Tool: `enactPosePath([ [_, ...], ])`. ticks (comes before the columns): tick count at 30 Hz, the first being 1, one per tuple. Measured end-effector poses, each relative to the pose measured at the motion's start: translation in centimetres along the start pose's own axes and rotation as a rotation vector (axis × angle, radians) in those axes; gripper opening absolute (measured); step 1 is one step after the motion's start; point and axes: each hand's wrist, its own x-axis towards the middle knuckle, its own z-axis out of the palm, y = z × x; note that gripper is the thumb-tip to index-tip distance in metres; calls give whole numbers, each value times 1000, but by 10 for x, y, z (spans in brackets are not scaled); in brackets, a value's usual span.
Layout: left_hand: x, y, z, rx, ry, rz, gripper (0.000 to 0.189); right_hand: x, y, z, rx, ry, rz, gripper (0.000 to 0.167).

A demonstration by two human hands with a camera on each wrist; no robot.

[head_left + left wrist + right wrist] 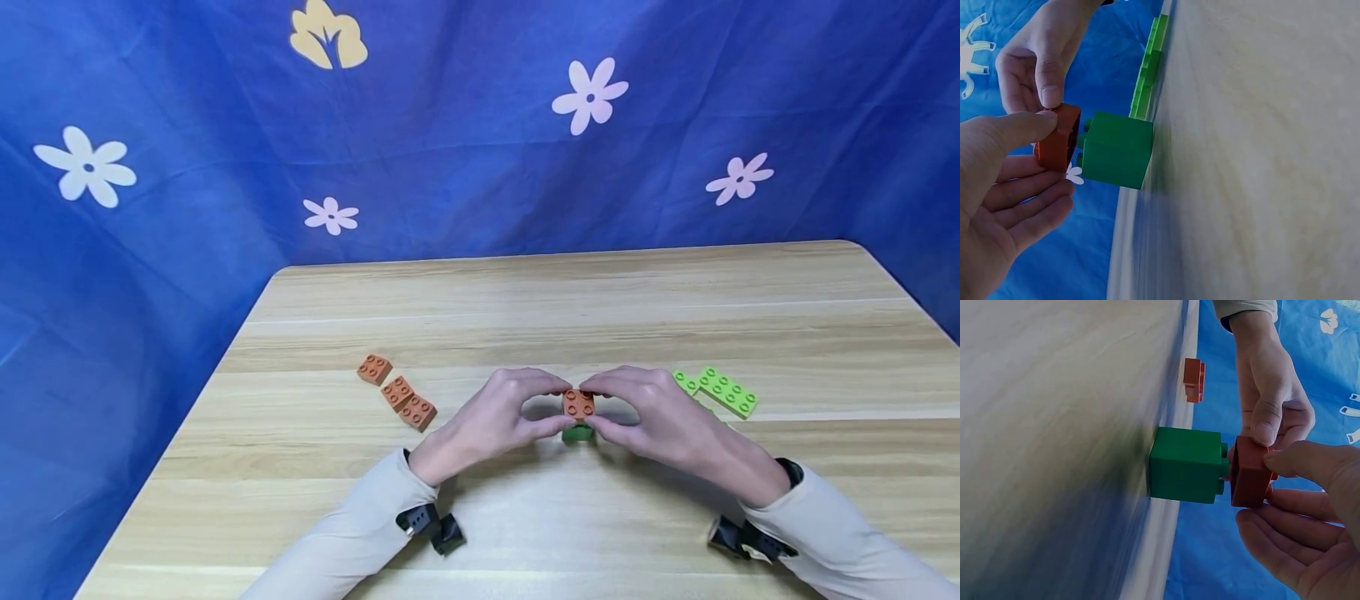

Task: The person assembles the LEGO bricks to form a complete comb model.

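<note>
An orange-brown toy building brick (pixel 578 403) with studs on top is pinched between both hands. My left hand (pixel 483 425) grips its left side with thumb and fingertips, and my right hand (pixel 667 417) grips the right side the same way. Just under it, a taller dark green block (pixel 577 434) stands on the table. In the left wrist view, the orange-brown brick (pixel 1060 144) is slightly tilted, with a small gap to the studs of the green block (pixel 1116 150). The right wrist view shows the green block (pixel 1186 465) close beneath the held brick (pixel 1249 472).
On the left of the wooden table (pixel 480 317) lie three loose orange-brown bricks (pixel 397 393). Light green bricks (pixel 727 392) lie right of my right hand, which partly hides them. A blue cloth (pixel 465 133) with flower prints hangs behind the table.
</note>
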Motion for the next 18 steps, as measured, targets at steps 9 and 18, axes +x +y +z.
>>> enactPosePath([
  [9,-1,-1,3,3,-24,-19,30,-2,2,1,44,-17,0,31],
  [18,0,-1,4,-3,-25,-37,29,-2,4,0,57,-26,-6,29],
])
